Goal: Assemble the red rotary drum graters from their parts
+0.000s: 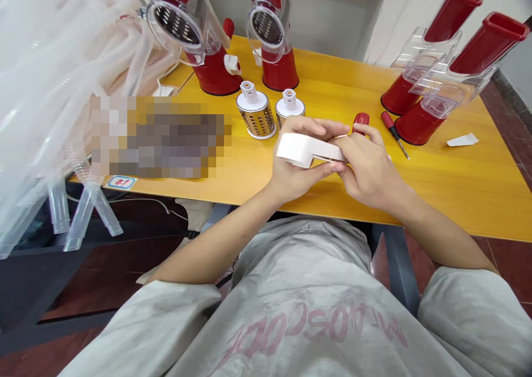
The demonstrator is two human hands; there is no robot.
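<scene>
Both my hands hold a white plastic crank handle (301, 148) just above the yellow table (457, 194). My left hand (293, 169) wraps round it from below, thumb on top. My right hand (368, 166) grips its right end, where a red knob (361, 121) sticks up behind my fingers. Two metal grater drums with white hubs, one larger (256, 112) and one behind my left hand (290, 106), stand just beyond. A red-handled screwdriver (394, 133) lies right of the knob.
Two red rotary graters (216, 69) (279, 66) stand at the back middle, two more (405, 91) (424, 119) at the right. A heap of clear plastic tubes (54, 88) fills the left. A small white piece (462, 140) lies far right. A blurred patch covers the table's left.
</scene>
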